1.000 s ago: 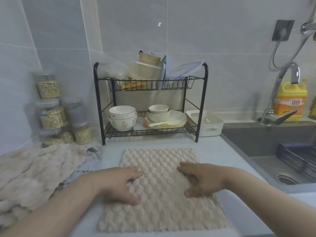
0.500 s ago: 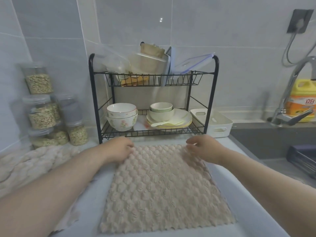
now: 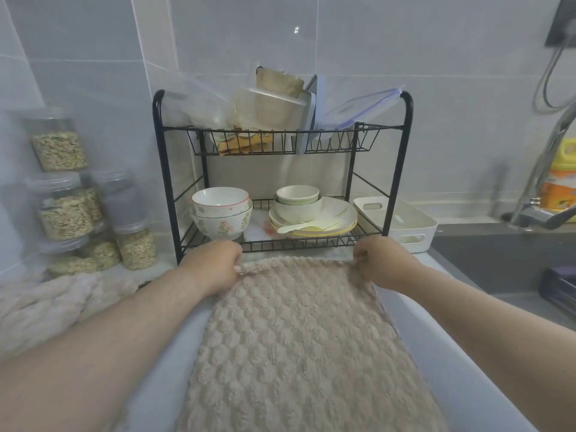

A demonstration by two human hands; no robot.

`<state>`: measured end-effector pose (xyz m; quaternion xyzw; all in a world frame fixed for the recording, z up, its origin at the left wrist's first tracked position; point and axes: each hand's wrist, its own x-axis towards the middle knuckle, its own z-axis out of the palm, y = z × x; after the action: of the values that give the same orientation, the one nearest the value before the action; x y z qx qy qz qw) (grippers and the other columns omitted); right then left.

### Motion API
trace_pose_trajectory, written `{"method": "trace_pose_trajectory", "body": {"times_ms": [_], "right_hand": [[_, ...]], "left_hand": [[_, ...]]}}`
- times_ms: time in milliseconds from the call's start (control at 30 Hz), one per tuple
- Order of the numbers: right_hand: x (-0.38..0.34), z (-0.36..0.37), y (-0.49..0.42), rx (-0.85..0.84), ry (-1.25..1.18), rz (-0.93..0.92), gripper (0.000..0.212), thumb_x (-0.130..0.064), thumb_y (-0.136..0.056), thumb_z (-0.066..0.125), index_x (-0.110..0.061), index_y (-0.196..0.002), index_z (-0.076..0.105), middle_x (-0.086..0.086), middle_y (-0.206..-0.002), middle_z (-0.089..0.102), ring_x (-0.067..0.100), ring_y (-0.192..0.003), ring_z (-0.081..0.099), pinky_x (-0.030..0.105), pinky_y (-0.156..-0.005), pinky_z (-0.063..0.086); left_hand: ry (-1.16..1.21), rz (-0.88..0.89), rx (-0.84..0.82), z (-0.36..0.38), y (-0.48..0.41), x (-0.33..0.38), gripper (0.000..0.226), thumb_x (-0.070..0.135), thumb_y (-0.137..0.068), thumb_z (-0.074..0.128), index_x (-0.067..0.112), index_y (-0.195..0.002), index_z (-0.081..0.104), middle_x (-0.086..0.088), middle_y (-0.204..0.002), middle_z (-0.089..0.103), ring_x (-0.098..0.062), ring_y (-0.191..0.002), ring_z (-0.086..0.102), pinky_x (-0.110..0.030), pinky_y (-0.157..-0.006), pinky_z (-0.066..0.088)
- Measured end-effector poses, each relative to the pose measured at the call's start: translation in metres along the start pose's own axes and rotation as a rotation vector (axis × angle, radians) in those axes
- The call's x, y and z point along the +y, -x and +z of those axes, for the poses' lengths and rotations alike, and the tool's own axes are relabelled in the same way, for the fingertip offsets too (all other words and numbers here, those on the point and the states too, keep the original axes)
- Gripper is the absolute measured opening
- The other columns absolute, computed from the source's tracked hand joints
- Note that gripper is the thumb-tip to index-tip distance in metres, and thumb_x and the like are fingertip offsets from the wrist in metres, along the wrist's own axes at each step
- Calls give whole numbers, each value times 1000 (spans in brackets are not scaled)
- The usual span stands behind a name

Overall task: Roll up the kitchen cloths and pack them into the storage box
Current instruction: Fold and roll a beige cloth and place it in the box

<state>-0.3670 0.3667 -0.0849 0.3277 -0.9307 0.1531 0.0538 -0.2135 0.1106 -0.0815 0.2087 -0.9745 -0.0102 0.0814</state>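
Since both far corners of the beige waffle cloth are lifted off the counter, the step in hand looks like starting roll 1. The next move calls for turning that far edge over toward the body, with both hands level so the roll runs straight and tight. Left of the left hand lies a heap of unrolled cloths. That hand pinches the far-left corner, and the right hand pinches the far-right one. The white storage box stands just beyond and right of the right hand.

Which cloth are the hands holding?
The flat beige cloth in the middle: the left hand and right hand pinch its far corners. The other cloths lie heaped at the left.
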Motion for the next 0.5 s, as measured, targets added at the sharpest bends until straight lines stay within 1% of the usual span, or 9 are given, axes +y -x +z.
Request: {"method": "trace_pose_trajectory", "body": {"times_ms": [67,100,167,233,300,400,433,467,500], "right_hand": [[-1,-15,16,46,-58,-4,20,-2,-82,50,-12,-90,66,1,-87,60,24,-85,56,30,-67,46],[-1,-22,25,73,-77,-11,19,-2,-83,50,-12,-88,66,1,-86,60,25,-84,56,31,-67,46],[-1,-35,46,117,-128,0,19,-4,-85,52,-12,-90,69,2,-88,63,24,-84,58,32,-72,49],[-3,-46,70,139,-177,18,18,-7,-86,55,-10,-93,71,1,-90,63,22,-85,59,30,-75,48],[-5,-56,96,142,-155,14,17,-10,-88,55,-9,-92,72,0,-89,64,23,-86,60,30,-77,49],[-8,-66,131,153,-135,-3,18,-13,-89,56,-9,-93,73,-3,-85,64,19,-83,58,27,-75,48],[-8,-67,142,155,-141,-2,18,-13,-89,57,-10,-94,73,-6,-83,62,16,-82,57,24,-74,46],[-8,-68,151,155,-147,0,17,-14,-88,57,-12,-94,74,-9,-82,60,14,-81,56,22,-73,44],[-7,-68,160,155,-149,2,17,-14,-88,58,-14,-94,74,-11,-81,59,13,-82,56,20,-73,43]], "left_hand": [[86,14,65,-12,12,0,20,9,-73,61,21,-64,48,4,-74,54,-20,-76,55,-31,-55,37],[125,21,87,-18,21,1,20,8,-74,61,22,-64,51,3,-74,56,-19,-75,55,-32,-58,41],[175,38,117,-32,40,4,18,6,-76,59,22,-68,60,5,-77,60,-17,-77,57,-33,-65,49],[201,50,141,-42,62,7,19,5,-79,58,22,-76,67,6,-82,62,-15,-80,57,-32,-69,50],[209,68,155,-49,84,10,18,6,-78,58,22,-76,67,7,-81,63,-14,-78,57,-28,-64,46],[238,83,149,-53,115,11,22,6,-77,58,25,-67,60,11,-73,61,-15,-73,59,-25,-56,41],[249,76,144,-53,124,11,24,6,-76,58,26,-65,59,12,-71,60,-14,-70,58,-25,-54,41],[256,71,137,-53,132,11,25,6,-76,58,27,-64,59,12,-70,60,-14,-69,58,-26,-55,45],[254,69,129,-51,140,11,25,6,-75,57,28,-64,59,12,-71,60,-14,-70,58,-29,-60,50]]}}
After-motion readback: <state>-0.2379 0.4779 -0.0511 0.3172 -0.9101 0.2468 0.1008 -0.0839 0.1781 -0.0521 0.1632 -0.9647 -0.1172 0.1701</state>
